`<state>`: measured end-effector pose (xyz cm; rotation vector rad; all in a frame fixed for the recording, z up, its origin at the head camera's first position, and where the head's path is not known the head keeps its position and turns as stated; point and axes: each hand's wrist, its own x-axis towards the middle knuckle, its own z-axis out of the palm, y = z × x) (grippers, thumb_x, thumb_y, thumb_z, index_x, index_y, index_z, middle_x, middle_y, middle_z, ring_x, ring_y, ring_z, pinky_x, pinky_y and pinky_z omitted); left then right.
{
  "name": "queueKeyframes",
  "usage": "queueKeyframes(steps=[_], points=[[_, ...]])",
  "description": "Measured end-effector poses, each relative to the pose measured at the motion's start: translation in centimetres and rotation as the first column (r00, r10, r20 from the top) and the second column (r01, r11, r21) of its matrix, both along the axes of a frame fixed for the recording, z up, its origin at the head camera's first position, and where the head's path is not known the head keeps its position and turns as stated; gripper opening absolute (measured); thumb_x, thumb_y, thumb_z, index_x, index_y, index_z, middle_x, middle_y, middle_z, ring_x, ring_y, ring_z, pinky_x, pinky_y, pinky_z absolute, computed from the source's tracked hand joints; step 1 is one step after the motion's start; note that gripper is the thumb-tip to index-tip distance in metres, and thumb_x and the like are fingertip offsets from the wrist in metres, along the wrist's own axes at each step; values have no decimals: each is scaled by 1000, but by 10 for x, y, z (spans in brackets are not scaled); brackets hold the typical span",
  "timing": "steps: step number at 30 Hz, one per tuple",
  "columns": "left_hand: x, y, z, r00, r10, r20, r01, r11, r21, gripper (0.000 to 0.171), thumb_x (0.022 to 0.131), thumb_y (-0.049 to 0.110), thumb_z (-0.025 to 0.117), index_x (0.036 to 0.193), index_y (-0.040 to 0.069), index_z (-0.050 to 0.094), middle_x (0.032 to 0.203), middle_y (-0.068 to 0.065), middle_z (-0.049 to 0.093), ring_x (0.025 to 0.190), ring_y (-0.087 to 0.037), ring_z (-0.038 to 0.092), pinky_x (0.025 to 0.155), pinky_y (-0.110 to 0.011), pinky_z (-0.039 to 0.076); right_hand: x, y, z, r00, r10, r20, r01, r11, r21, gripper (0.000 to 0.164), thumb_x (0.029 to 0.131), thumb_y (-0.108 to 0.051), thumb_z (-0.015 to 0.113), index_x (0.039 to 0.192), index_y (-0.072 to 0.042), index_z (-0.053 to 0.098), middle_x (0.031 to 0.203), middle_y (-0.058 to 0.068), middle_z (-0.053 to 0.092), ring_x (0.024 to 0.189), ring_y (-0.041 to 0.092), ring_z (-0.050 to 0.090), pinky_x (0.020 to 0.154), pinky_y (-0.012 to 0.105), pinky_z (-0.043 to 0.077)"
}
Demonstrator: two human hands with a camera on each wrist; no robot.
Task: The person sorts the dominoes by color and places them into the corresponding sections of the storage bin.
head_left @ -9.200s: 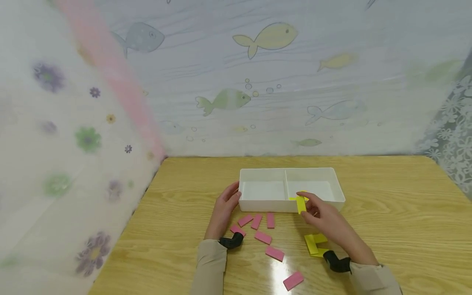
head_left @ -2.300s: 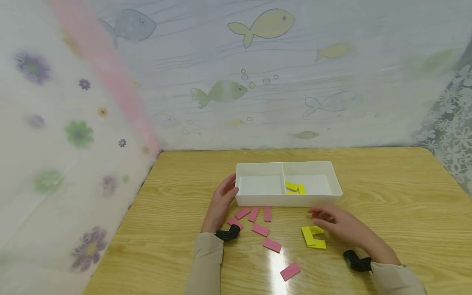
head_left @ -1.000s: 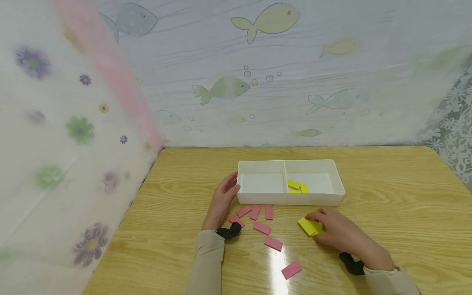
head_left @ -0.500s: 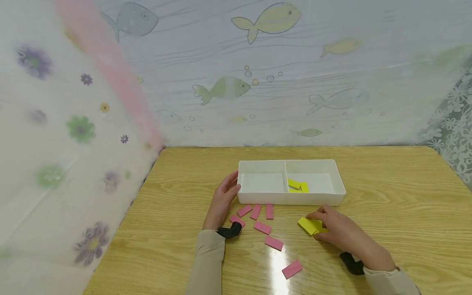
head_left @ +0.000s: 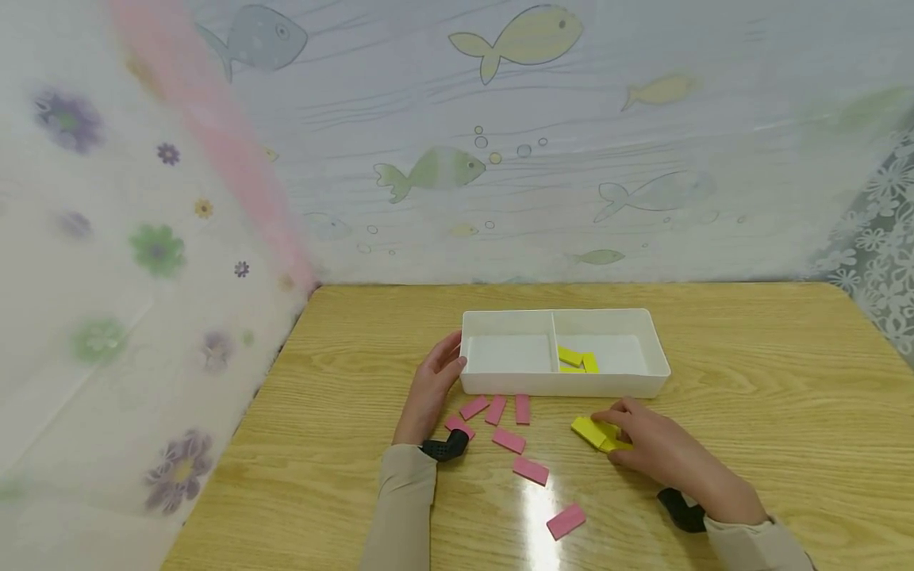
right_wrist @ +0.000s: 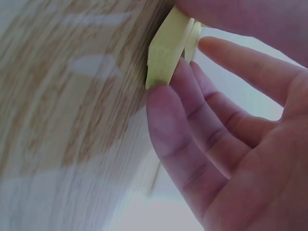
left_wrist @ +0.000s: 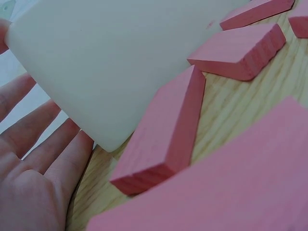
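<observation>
- My right hand (head_left: 657, 448) is pinching yellow blocks (head_left: 589, 433) at five o'clock of the white box (head_left: 564, 385); my fingers are hiding how many.
- My left hand (head_left: 431, 390) is resting spread fingers on the box's nine o'clock end, tips partly unseen.
- The near wall is partly covering loose yellow pieces (head_left: 589, 363) inside.
- Pink blocks (head_left: 531, 471) are lying between six and eight.
- The wood-grain table (head_left: 357, 341) is meeting a fish-patterned backdrop (head_left: 528, 198) at twelve.
</observation>
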<state>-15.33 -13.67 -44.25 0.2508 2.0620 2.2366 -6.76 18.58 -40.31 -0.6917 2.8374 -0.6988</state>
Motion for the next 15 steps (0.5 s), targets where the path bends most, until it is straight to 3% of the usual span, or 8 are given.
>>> queueKeyframes(steps=[8, 15], points=[[3, 1, 12, 1000, -29, 1, 29, 1000, 4, 46, 92, 14, 49, 137, 12, 36, 140, -10, 34, 129, -22, 29, 101, -37, 28, -1, 3, 2, 997, 45, -65, -46, 999, -28, 40, 73, -16, 71, 111, -9, 60, 92, -7, 50, 66, 3, 42, 54, 22, 37], [10, 2, 21, 999, -40, -2, 40, 999, -18, 48, 93, 14, 48, 138, 7, 32, 141, -13, 30, 130, -25, 26, 101, -36, 28, -1, 3, 3, 999, 24, -41, -24, 1000, -13, 36, 74, -4, 61, 110, -8, 60, 93, -4, 52, 65, 1, 42, 55, 23, 38]])
